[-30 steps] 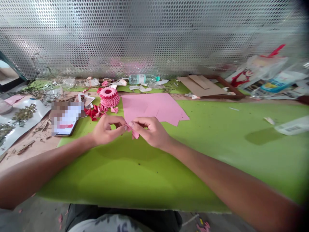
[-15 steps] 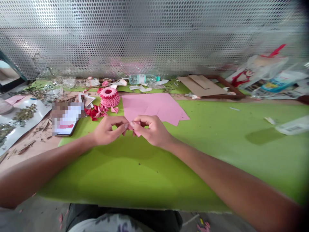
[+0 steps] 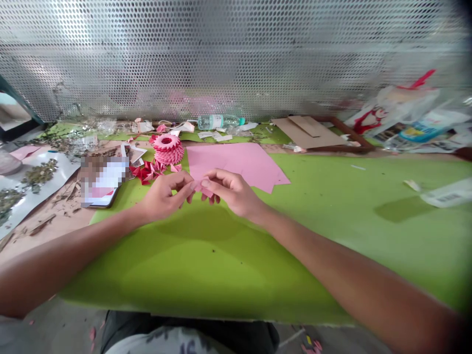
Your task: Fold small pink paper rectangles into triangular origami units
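Between my two hands is a small folded piece of pink paper (image 3: 204, 189), held above the green table. My left hand (image 3: 162, 195) pinches its left end between thumb and fingers. On the other side, my right hand (image 3: 236, 192) grips it with the thumb pressed on top. Just beyond lie pink paper sheets (image 3: 232, 160), partly covered by my right hand. A round ring-shaped stack of folded pink paper (image 3: 168, 150) stands to the left of the sheets. Beside it sits a loose pile of red and pink folded pieces (image 3: 148, 171).
A phone (image 3: 105, 184) lies on the left near dried plant bits on white sheeting (image 3: 64, 169). Along the back are a plastic bottle (image 3: 220, 121), cardboard (image 3: 309, 132) in a brown tray and plastic bags (image 3: 409, 118). A perforated metal panel (image 3: 236, 59) stands behind the green table (image 3: 221, 275).
Both hands stay together, with the right fingers shifted on the small paper. The paper has turned slightly and shows more of its face. Everything else lies as before.
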The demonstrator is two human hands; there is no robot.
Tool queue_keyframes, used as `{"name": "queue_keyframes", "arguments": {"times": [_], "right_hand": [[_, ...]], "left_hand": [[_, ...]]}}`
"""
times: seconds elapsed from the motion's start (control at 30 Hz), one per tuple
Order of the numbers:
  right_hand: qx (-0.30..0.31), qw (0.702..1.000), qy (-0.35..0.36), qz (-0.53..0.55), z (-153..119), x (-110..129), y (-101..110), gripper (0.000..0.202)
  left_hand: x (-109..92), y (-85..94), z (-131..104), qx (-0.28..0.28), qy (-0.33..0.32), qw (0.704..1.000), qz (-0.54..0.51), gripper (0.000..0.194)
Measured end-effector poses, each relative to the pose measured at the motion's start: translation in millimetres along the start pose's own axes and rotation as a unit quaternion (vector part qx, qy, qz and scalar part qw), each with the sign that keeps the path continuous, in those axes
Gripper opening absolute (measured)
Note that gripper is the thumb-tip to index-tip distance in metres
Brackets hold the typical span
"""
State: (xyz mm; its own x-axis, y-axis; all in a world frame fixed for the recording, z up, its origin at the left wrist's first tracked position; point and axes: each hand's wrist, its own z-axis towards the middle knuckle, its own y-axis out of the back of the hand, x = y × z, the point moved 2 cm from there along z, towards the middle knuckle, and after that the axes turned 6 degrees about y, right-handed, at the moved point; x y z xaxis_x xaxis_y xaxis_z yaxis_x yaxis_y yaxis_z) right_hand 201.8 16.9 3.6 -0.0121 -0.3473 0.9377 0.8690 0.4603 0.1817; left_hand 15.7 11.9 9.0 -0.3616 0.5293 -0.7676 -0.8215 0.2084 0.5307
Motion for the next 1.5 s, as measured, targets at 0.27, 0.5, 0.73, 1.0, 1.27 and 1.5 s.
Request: {"name": "queue_keyframes", "arguments": {"times": [0.27, 0.5, 0.73, 1.0, 1.27, 1.5], "right_hand": [[-0.031, 0.999, 0.001, -0.044, 3, -4, 6, 0.027], [-0.025, 0.998, -0.024, -0.054, 4, -4, 8, 0.031], [-0.027, 0.997, -0.045, 0.053, 7, -4, 9, 0.031], [-0.005, 0.998, -0.03, 0.064, 6, -5, 7, 0.024], [0.001, 1.0, 0.0, 0.017, 2, -2, 5, 0.021], [-0.054, 0.998, -0.018, 0.04, 3, -3, 6, 0.027]], "left_hand": [[18, 0.0, 5, 0.052, 0.098, 0.992, -0.061, 0.049], [10, -0.2, 3, 0.114, 0.054, 0.992, -0.029, 0.039], [12, 5.3, 1, 0.016, -0.126, 0.992, 0.019, 0.027], [9, 7.4, -2, -0.125, -0.154, 0.971, 0.133, 0.016], [14, 3.7, 3, -0.004, -0.095, 0.985, 0.146, 0.034], [13, 4.5, 1, -0.117, -0.12, 0.961, 0.22, 0.032]]}}
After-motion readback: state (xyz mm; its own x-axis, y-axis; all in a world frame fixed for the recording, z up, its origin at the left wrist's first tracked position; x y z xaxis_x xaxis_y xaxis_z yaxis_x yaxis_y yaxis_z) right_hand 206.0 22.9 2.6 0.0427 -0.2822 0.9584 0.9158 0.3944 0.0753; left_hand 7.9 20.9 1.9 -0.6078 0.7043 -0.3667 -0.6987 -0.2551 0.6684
